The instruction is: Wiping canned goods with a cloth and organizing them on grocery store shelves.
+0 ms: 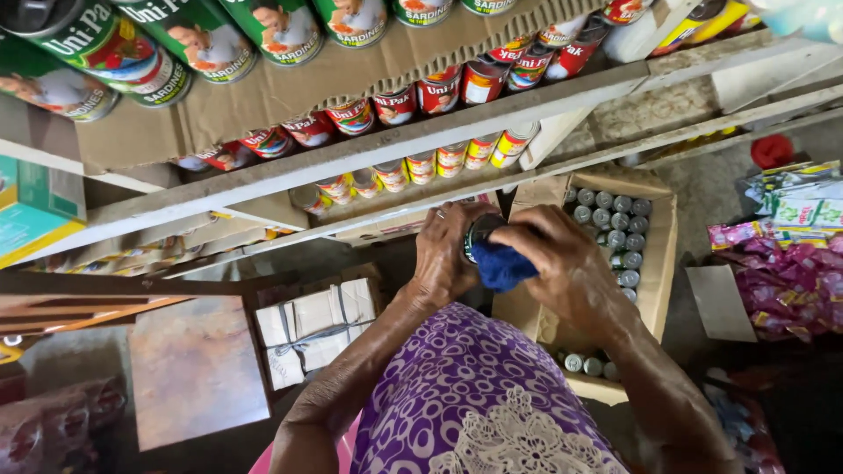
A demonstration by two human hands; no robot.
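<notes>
Nearest the camera, a purple garment with white print and lace trim fills the lower centre, and both forearms rise from it toward the shelving. The left hand is closed around a small can, its fingers wrapped over the can's side so that only the metal rim and part of the body show. The right hand is closed on a blue cloth, pinching it against the can's near side; can, cloth and both hands touch one another, held in the air in front of the shelf edge. Directly beneath and beyond the right hand stands an open cardboard box holding rows of upright cans with grey tops. To the left, lower down, lies a tied bundle of flat cartons. To the right lie pink and green packets. Farthest, wooden shelves lined with cardboard carry rows of red-labelled cans and green-labelled cans.
</notes>
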